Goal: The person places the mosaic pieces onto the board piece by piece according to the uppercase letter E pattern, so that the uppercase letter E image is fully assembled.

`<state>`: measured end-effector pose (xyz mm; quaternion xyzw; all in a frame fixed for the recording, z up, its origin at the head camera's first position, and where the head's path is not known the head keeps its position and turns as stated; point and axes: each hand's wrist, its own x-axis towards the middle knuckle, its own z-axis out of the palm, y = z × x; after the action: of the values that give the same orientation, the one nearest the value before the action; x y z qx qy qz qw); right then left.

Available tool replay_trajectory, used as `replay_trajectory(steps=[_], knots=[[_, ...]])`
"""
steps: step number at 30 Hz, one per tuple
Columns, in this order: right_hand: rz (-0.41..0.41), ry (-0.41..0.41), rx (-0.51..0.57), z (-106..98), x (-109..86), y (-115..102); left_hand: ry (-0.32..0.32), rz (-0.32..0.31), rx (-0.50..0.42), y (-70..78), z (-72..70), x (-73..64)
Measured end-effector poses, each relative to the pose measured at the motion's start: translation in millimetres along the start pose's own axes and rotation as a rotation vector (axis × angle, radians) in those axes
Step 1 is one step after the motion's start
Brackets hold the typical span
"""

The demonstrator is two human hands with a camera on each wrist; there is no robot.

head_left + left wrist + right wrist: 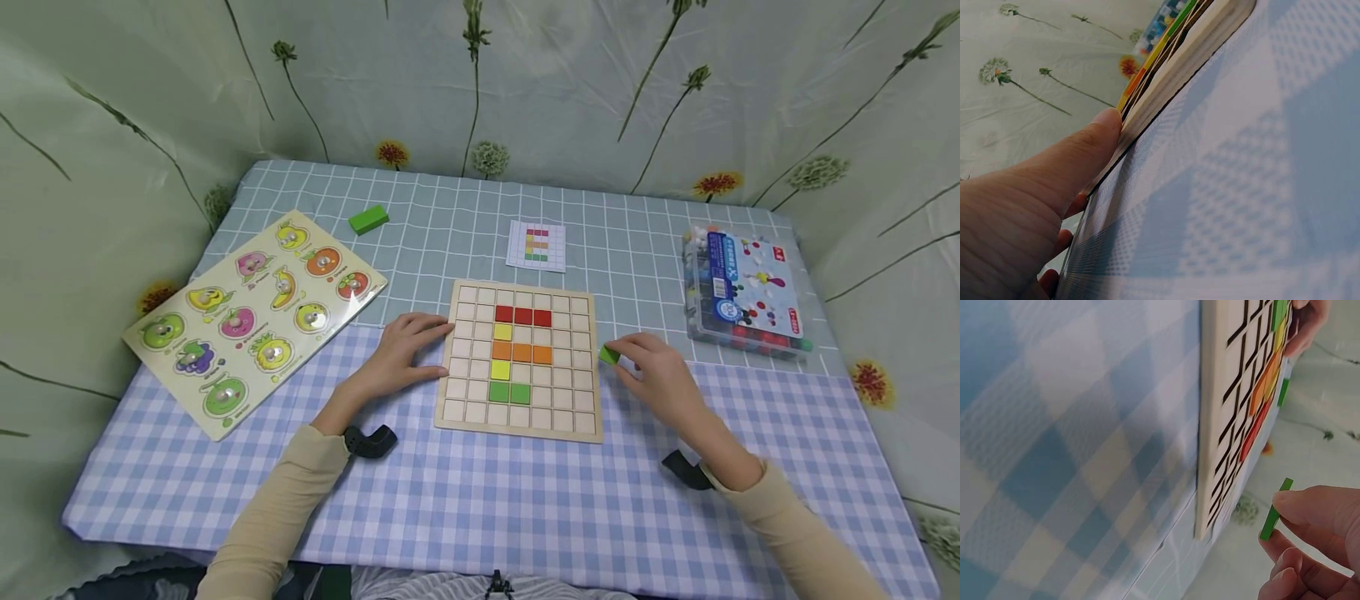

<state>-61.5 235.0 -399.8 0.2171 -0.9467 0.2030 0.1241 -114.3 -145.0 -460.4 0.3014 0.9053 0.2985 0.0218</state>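
A wooden grid board [577,362] lies in the middle of the table. On its squares are red tiles [522,316] in a row at the top, orange tiles [522,353] in a middle row, single yellow tiles [501,370] between rows, and two green tiles [509,392] below. My left hand [401,354] rests at the board's left edge, thumb touching the side in the left wrist view. Just off the right edge, my right hand [663,379] pinches a thin green square tile [1275,512] between thumb and fingers.
A card with a coloured grid pattern [555,250] lies behind the board. At the back left is a green block [369,220]. A fruit puzzle board [255,312] lies at the left. On the right stands a plastic case [750,292] of coloured balls.
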Motion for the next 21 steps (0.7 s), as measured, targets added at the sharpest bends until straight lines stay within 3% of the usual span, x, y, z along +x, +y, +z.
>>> replay_trajectory(steps=[12, 21], knots=[[-0.13, -0.019, 0.004, 11.7, 2.4, -24.0, 0.005, 0.011, 0.007, -1.6, 1.0, -0.1], [-0.142, -0.102, 0.002, 18.7, 4.6, -41.6, -0.001, 0.0, 0.002, 0.6, -1.0, -0.1]])
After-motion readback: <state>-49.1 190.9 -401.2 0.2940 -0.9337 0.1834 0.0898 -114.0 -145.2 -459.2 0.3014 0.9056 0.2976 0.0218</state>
